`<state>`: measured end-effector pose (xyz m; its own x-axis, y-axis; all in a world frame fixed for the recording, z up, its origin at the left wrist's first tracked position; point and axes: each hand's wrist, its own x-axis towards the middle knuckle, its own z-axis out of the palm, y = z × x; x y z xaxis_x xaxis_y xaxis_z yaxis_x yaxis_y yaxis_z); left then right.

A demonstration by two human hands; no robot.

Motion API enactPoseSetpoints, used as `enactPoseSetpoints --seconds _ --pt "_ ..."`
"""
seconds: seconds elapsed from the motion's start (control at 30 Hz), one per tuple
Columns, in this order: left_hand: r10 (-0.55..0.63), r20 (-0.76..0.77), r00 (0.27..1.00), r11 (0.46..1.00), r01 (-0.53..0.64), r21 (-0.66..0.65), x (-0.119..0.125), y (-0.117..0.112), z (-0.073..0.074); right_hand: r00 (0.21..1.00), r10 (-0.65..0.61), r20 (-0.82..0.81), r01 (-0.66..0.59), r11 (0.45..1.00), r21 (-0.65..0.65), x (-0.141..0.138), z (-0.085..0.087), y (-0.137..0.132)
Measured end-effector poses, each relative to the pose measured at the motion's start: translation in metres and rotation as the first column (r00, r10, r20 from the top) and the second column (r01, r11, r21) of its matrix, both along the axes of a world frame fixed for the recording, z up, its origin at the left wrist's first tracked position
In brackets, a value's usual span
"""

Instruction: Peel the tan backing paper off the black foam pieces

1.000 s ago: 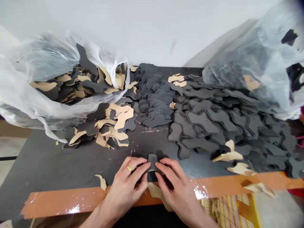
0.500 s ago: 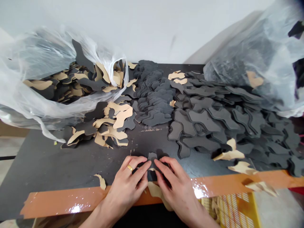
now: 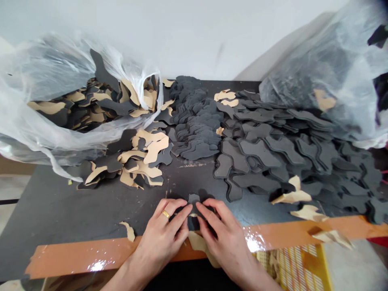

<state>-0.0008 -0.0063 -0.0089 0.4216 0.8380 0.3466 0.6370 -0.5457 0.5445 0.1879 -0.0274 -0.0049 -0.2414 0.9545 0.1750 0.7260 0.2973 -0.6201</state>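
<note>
Here we go: left hand [image 3: 160, 234] and right hand [image 3: 226, 238] pinch a black foam piece [image 3: 193, 202] narrowly, its long axis pointing straight ahead, tan backing [image 3: 197, 244] drooping over the bench [image 3: 75, 206] edge.

Apparently a small workshop: die-cut foam pieces [image 3: 257, 149] heaped on a workbench [image 3: 60, 210].

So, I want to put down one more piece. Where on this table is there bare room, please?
The widest bare patch of the black tabletop is left of the left hand, between the tan-backed pieces and the orange tape. A narrower patch lies right of the right hand, before the black foam shapes. Farther back and right, it is crowded.
</note>
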Motion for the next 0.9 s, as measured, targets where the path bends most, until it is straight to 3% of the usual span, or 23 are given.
enactPoseSetpoints --seconds 0.73,0.9 --pt "-0.009 -0.095 0.995 1.000 0.011 0.019 0.0011 -0.0011 0.0008 0.999 0.015 0.042 -0.014 1.000 -0.027 0.0007 0.0000 0.0006" --pt "-0.010 -0.203 0.979 0.997 0.024 0.068 0.0023 0.0033 0.0040 0.999 0.026 0.045 -0.025 0.999 -0.026 0.0009 0.0006 -0.0001"
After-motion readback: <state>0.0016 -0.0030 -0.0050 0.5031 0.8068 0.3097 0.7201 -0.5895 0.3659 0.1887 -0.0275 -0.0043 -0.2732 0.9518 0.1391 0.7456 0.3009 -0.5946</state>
